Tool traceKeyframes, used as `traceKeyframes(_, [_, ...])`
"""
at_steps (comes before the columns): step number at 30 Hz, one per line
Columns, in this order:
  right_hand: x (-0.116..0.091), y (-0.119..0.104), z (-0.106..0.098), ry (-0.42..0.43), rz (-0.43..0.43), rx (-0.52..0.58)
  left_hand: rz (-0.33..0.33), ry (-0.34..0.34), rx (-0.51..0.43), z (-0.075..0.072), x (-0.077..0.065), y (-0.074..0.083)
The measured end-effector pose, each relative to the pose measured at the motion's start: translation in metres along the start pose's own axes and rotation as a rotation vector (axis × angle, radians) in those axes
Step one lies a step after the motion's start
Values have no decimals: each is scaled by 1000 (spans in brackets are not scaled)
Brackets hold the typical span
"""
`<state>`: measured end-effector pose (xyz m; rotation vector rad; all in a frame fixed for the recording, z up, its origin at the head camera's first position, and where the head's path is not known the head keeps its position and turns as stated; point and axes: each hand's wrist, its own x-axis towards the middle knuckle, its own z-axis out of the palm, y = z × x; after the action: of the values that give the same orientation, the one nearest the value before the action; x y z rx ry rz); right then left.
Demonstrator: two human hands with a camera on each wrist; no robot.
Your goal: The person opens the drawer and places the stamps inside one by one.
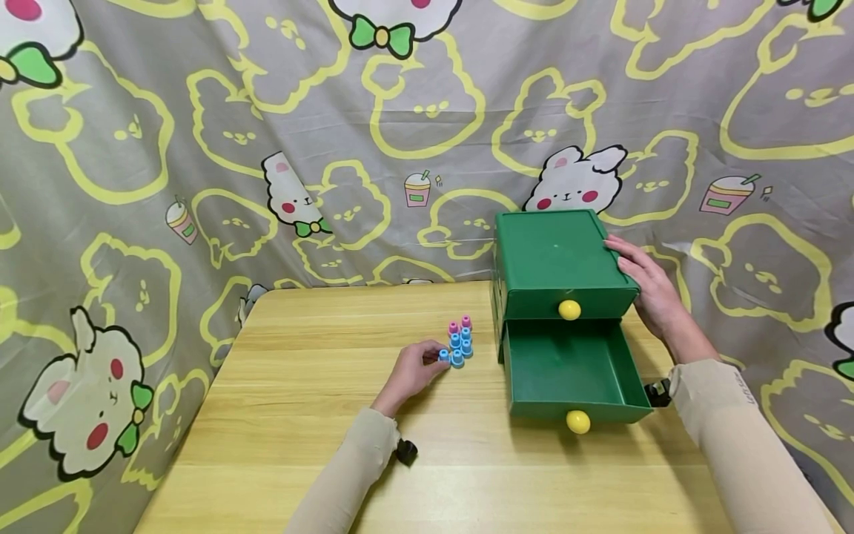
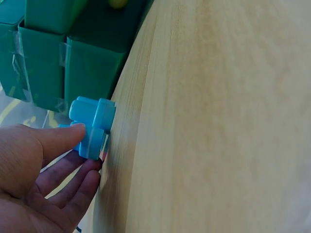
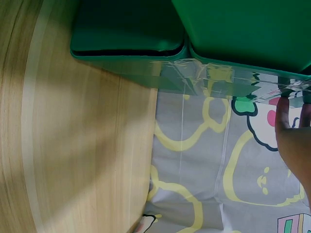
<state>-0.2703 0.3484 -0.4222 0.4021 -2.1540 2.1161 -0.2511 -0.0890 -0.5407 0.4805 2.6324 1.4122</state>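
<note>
My left hand pinches a small blue stepped peg-like piece between thumb and fingers. Right beside it on the table stand several more blue pieces, with pink ones behind them. In the left wrist view, the thumb of my left hand presses a blue piece, and another blue piece lies just past it. A green two-drawer box stands to the right; its lower drawer is pulled out, its upper one closed. My right hand rests with extended fingers on the box's right side.
Both drawers have yellow round knobs, the lower knob jutting toward the front. The wooden table ends at a patterned grey curtain at the back and left. Clear tape runs along the box's side.
</note>
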Motion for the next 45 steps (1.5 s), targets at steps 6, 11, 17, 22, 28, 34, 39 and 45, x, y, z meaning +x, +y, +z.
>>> traceKeyframes(6, [0,0,0,-5,-3,2,-7,5,-2,-1,-2,3])
traceKeyframes(11, [0,0,0,-2,9,2,8,23,-8,-3,-4,8])
traceKeyframes(17, [-2,0,1,-14,-13,13,1,47,-12,-4,-6,14])
traceKeyframes(22, [-3,1,1,-15,-16,17,18,58,-1,-3,-6,18])
traceKeyframes(28, [-3,1,1,-18,-23,22,47,75,-4,-5,-8,28])
traceKeyframes(34, [-1,0,1,-5,-8,17,79,81,-12,-4,-8,40])
traceKeyframes(39, [-2,0,1,-6,-5,17,118,80,-26,-4,-9,51])
traceKeyframes(45, [-2,1,1,-16,-19,23,163,72,-24,-4,-11,65])
